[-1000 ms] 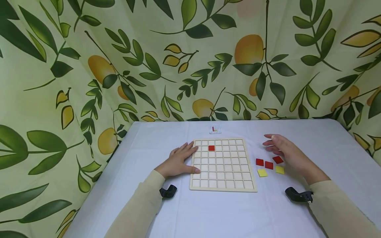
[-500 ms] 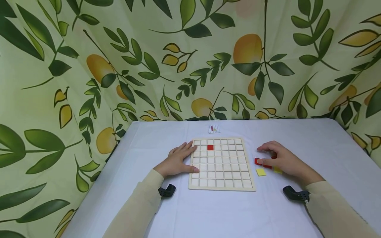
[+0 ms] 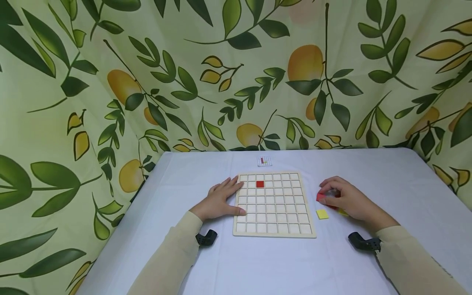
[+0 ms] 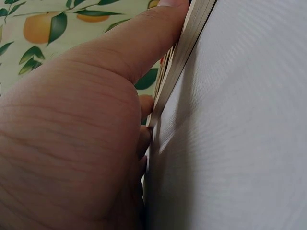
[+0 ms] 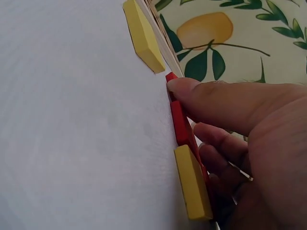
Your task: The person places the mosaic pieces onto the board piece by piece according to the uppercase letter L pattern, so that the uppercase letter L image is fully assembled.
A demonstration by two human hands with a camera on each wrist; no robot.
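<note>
"Background?"
"Patterned fabric (image 3: 236, 82), behind the surface's (image 3: 287, 258) far edge and along its left edge."
"Print?"
"Green leaves (image 3: 55, 175), orange fruit (image 3: 305, 61), some dark-outlined yellow leaves (image 3: 440, 50)."
"Surface cover?"
"White cloth (image 3: 258, 266), faint creases toward near edge. Far corners look rounded."
"Wrist views?"
"Both catch the same print, plus cloth. Weave visible in the left one."

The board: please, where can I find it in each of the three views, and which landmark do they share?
Head: the board is in the lower half, right of centre, with the left hand on its left side.
Left wrist: edge-on, a slanting strip at the top, right of centre.
Right wrist: a thin slanting strip at the top, beyond the upper yellow tile.
Shared landmark: the leafy curtain.
</note>
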